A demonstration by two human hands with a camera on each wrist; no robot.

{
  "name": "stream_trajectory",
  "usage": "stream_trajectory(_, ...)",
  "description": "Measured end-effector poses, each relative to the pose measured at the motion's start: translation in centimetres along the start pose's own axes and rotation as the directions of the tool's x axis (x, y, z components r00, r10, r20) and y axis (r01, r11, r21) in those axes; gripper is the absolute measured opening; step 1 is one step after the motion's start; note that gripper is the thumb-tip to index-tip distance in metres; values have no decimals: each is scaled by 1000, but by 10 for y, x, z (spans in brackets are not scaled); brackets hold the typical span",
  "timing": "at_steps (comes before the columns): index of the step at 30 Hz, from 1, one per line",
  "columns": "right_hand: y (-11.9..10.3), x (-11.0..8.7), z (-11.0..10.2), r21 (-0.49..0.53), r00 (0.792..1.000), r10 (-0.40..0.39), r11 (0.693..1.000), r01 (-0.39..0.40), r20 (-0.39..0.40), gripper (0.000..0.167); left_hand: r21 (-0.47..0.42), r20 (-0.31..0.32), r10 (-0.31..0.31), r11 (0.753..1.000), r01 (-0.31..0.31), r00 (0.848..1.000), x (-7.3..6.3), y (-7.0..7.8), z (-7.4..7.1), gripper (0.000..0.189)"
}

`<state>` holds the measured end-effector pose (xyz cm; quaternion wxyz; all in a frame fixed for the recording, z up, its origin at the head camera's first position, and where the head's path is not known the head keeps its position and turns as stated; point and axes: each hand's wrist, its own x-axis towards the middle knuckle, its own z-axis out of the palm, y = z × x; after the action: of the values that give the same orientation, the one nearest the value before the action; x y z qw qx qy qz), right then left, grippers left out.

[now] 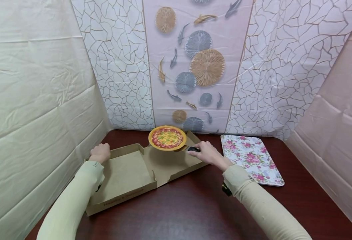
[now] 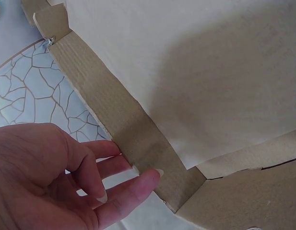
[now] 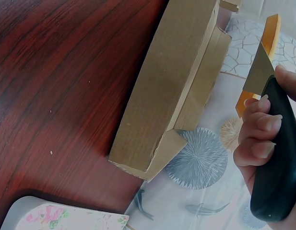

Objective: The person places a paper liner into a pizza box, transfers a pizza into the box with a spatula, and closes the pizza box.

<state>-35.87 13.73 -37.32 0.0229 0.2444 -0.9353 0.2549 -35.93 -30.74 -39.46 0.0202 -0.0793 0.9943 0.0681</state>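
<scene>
A pizza (image 1: 167, 138) with a yellow-orange rim rests on the metal blade of a pizza server (image 1: 180, 148), above the opened lid of a cardboard pizza box. My right hand (image 1: 207, 153) grips the server's black handle (image 3: 277, 158), fingers wrapped round it. In the right wrist view the pizza shows edge-on beyond the blade. At the far left corner of the pizza box (image 1: 128, 166), my left hand (image 1: 100, 153) holds the side wall; the left wrist view has its fingertips (image 2: 150, 179) at the wall's edge. White paper (image 2: 219, 81) lines the box.
A floral tray (image 1: 250, 160) lies on the dark red wooden table (image 1: 187, 210), right of the box. Patterned cloth (image 1: 190, 66) hangs behind the table, and pale cloth walls stand on both sides.
</scene>
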Motion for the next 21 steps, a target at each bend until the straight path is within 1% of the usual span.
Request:
stream_trajectory(7, -5, 0, 1, 21, 1000, -20, 1000, 20, 7, 29, -1, -3, 5, 1000, -5, 1000, 1, -1, 1, 26)
stream_trajectory(11, -8, 0, 2, 14, 1000, -26, 1000, 26, 3, 31, -3, -4, 7, 1000, -7, 1000, 1, -2, 0, 25)
stream_trajectory(17, -11, 1, 4, 8, 1000, -25, 1000, 25, -11, 35, -11, 3, 27, 1000, -27, 1000, -2, -3, -3, 23)
stream_trajectory(21, -12, 3, 8, 9, 999, -49, 999, 49, -14, 38, -16, 12, 33, 999, -33, 999, -4, -3, -4, 22)
